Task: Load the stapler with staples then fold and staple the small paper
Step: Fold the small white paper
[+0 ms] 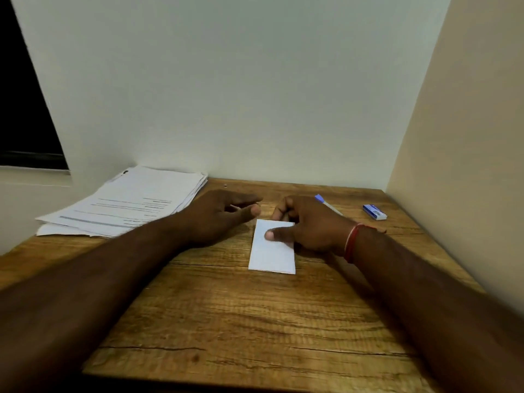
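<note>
The small white paper (272, 253) lies folded into a narrow rectangle on the wooden table (226, 313). My right hand (309, 225) holds its far right part: the thumb presses on top and the curled fingers sit at the far edge. My left hand (218, 217) is just left of the paper, fingers stretched toward the right, holding nothing and not touching the paper. Behind my right hand a slim blue-and-white object, likely the stapler (326, 204), pokes out, mostly hidden. A small blue staple box (374, 212) lies at the far right.
A thick stack of printed sheets (127, 204) fills the far left corner of the table. Walls close off the back and the right side. A tiny dark speck (225, 185) lies near the back edge. Bare wood stretches in front of the paper.
</note>
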A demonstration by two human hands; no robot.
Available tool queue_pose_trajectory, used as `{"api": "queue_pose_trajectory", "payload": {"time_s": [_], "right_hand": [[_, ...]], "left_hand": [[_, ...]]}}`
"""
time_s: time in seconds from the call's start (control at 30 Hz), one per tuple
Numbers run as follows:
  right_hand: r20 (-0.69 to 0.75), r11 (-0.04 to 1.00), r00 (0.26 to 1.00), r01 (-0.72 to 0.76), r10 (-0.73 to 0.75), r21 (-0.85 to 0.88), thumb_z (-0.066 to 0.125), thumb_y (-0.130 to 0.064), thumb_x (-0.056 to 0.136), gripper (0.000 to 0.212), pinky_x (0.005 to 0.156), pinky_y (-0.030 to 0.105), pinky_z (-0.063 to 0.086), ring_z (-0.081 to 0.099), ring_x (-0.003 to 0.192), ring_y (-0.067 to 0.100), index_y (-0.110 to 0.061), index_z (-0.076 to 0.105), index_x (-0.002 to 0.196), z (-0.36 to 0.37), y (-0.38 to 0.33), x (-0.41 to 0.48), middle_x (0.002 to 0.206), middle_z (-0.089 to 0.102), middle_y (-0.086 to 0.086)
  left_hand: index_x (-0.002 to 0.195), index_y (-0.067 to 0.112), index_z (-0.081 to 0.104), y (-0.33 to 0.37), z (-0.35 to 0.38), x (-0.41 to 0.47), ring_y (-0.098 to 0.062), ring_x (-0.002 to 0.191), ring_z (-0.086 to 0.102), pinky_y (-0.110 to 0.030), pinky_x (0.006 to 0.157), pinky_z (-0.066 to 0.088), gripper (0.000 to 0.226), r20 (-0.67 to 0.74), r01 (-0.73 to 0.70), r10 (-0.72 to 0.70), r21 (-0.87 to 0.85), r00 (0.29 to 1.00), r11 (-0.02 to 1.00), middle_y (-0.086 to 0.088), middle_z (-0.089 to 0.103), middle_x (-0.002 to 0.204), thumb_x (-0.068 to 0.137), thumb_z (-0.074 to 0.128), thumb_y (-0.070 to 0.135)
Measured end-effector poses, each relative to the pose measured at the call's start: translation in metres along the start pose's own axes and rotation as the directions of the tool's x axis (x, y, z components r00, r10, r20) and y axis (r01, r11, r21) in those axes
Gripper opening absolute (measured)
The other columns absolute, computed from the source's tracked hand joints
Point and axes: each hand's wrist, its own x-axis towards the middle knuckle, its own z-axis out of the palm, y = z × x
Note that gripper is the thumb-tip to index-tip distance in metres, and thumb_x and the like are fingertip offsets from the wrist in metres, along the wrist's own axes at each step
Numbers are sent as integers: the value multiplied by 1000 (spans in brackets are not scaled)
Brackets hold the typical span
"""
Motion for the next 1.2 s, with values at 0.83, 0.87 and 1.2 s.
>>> {"api": "queue_pose_trajectory", "payload": {"time_s": [0.83, 0.87, 1.2], "right_hand": [[108, 534, 992, -127, 67, 836, 51, -73, 102, 65, 50, 29, 60, 71, 71, 24, -20, 84, 123, 3, -4, 2, 105, 75, 20], [117, 523, 991, -134, 66, 842, 52, -73, 102, 68, 51, 28, 61, 71, 72, 24, -15, 84, 122, 3, -3, 2, 105, 74, 20], [139, 496, 989, -142, 42, 856, 60, -58, 105, 64, 54, 21, 62, 77, 77, 21, -3, 74, 135, 1, 0, 4, 120, 78, 20]], "left_hand": [[135, 13, 82, 2, -2, 2, -30, 131, 75, -33, 88, 70, 73, 232, 250, -98, -843, 968, 477, -17, 77, 143, 110, 44, 70], [137, 9, 80, 1, -2, 2, -29, 125, 77, -35, 90, 70, 73, 234, 256, -104, -855, 967, 452, -20, 76, 143, 108, 48, 69], [134, 1, 78, 0, 4, 7, -35, 131, 75, -47, 113, 61, 35, 163, 209, -139, -869, 977, 448, -25, 75, 142, 102, 76, 16]]}}
